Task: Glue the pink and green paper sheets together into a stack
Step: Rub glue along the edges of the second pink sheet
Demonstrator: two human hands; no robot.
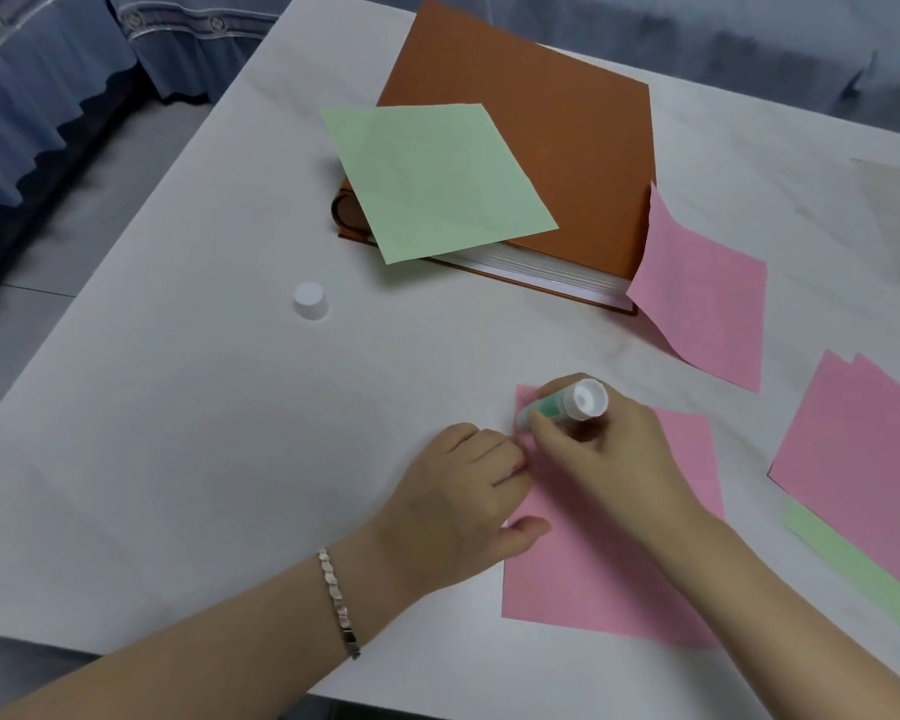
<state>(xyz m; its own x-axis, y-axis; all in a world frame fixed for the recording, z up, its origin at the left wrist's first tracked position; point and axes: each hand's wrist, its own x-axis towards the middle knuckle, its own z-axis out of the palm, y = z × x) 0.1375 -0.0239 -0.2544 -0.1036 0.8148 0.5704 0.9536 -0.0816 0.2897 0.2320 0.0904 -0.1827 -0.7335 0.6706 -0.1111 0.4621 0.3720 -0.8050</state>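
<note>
A pink paper sheet lies flat near the table's front edge. My left hand rests on its left edge, fingers curled, pressing it down. My right hand grips a green and white glue stick, its tip down on the sheet's far left corner. A green sheet lies on a brown book. Another pink sheet leans against the book's right corner. At the right edge lie more pink sheets on top of a green sheet.
The brown book sits at the back middle of the white table. The glue stick's white cap stands alone left of centre. Blue fabric hangs beyond the table at the far left.
</note>
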